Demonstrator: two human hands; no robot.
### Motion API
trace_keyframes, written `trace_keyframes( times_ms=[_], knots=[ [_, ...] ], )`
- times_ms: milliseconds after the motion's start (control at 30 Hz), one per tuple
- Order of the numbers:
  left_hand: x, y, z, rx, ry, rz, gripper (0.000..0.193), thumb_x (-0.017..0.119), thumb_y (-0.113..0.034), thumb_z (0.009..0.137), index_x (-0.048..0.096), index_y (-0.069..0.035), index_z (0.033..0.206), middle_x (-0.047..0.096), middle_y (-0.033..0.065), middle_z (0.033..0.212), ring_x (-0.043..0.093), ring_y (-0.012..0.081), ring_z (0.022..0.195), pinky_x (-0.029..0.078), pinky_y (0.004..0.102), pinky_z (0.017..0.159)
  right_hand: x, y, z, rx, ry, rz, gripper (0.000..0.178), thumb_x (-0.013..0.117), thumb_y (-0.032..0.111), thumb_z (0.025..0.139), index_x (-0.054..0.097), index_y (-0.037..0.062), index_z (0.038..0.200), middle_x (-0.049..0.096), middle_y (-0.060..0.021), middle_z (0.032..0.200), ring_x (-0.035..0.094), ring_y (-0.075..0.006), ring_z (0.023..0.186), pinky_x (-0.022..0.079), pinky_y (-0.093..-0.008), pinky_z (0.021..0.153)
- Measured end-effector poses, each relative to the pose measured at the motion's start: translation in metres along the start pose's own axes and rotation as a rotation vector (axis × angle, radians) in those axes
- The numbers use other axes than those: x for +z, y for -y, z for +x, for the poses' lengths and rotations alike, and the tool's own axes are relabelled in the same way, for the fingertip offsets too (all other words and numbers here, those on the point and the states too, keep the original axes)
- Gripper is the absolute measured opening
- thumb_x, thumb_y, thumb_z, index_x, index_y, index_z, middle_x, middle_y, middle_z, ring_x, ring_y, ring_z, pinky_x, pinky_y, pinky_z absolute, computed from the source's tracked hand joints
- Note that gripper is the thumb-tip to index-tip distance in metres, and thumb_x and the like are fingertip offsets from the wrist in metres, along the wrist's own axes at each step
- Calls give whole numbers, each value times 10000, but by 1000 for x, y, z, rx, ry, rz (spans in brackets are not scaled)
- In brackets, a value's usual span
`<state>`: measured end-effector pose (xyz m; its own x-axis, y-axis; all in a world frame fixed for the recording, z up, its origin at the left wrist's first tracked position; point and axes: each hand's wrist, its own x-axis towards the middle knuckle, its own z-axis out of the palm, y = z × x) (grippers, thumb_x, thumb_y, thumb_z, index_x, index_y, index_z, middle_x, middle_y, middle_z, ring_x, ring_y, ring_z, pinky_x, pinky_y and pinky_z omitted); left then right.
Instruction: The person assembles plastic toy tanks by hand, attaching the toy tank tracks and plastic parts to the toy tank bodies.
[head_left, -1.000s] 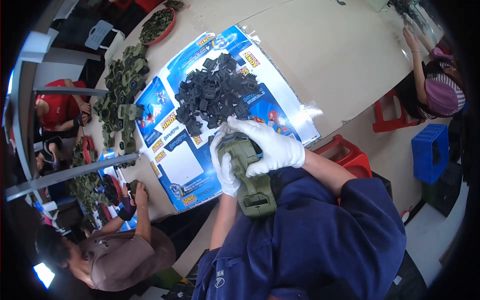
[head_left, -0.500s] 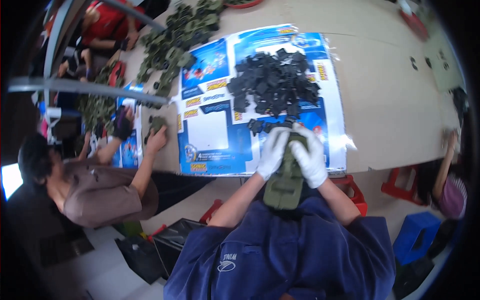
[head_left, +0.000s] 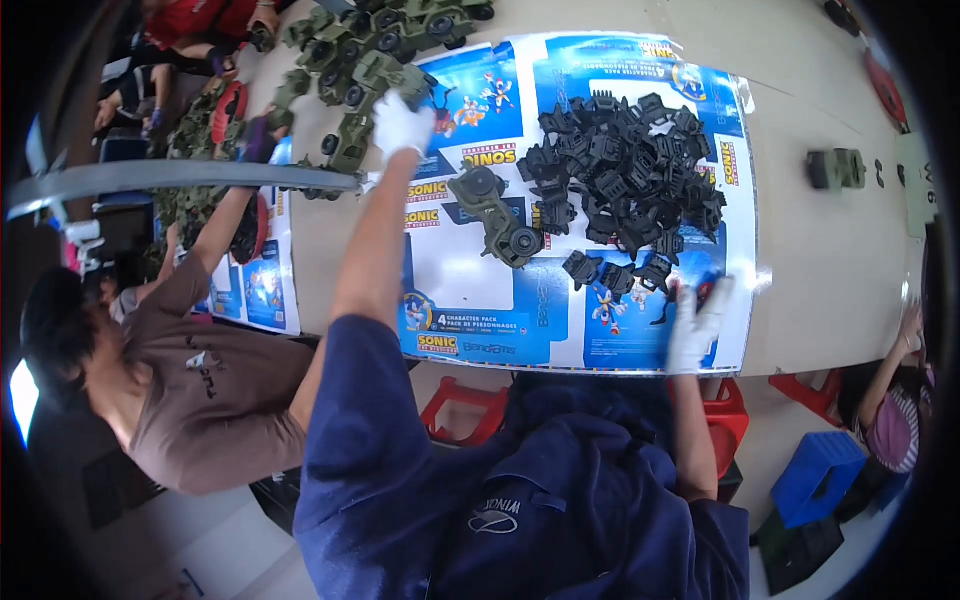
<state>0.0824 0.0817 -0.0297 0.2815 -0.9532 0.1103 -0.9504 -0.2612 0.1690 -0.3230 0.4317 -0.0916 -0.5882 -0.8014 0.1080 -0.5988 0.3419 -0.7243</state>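
At the middle of the frame, just left of a heap of black, blocky plastic parts [head_left: 630, 165], we see one olive-green plastic toy vehicle [head_left: 490, 212] with two round black wheels showing. Both lie on a glossy blue-and-white printed sheet [head_left: 455, 265] spread over a beige table [head_left: 800, 250]. Our hands are well apart. Our white-gloved left hand [head_left: 404, 127] is at the upper left, by a cluster of olive-green toy vehicles [head_left: 375, 72]; we cannot tell whether its fingers grip one. Our white-gloved right hand [head_left: 697, 325], blurred, is over the lower right of the sheet, fingers extended and loose, below the nearest black parts. Toward the right edge of the frame we find another green vehicle [head_left: 845, 169] on the table. At the lower left, a co-worker in a brown shirt [head_left: 215, 400] reaches upward; at the lower right stands a blue plastic crate [head_left: 817, 480].
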Motion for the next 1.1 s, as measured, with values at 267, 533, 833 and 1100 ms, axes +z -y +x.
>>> trace_keyframes(
  times_ms=[267,533,833,1100],
  knots=[
    [28,11,101,351,26,-132,789,788,-433,699,499,-78,1341,502,178,1359,579,387,1163,495,443,967,25,100,-53,-473,318,20,819,788,171,735,372,25,1425,454,-294,1371,490,-474,1210,391,-534,1029],
    [-24,-1,-13,453,-73,-352,632,802,-323,715,546,-63,1231,542,158,1273,583,372,1134,496,437,936,11,91,-62,-440,417,-245,666,742,341,742,495,74,1299,458,-204,1385,453,-413,1269,357,-527,1041],
    [-107,4,-221,353,-142,-519,718,877,-279,675,553,-7,1254,528,205,1227,559,371,1114,466,428,977,11,76,-47,-556,333,-193,621,723,263,758,507,93,1314,447,-170,1415,447,-386,1279,358,-516,1034],
    [-88,-30,-376,41,220,-412,857,850,-437,692,478,-40,1354,455,233,1295,573,414,1104,509,471,891,9,55,-19,-630,405,-260,631,729,276,767,506,86,1326,443,-160,1445,440,-389,1297,349,-517,1050]
  ],
)
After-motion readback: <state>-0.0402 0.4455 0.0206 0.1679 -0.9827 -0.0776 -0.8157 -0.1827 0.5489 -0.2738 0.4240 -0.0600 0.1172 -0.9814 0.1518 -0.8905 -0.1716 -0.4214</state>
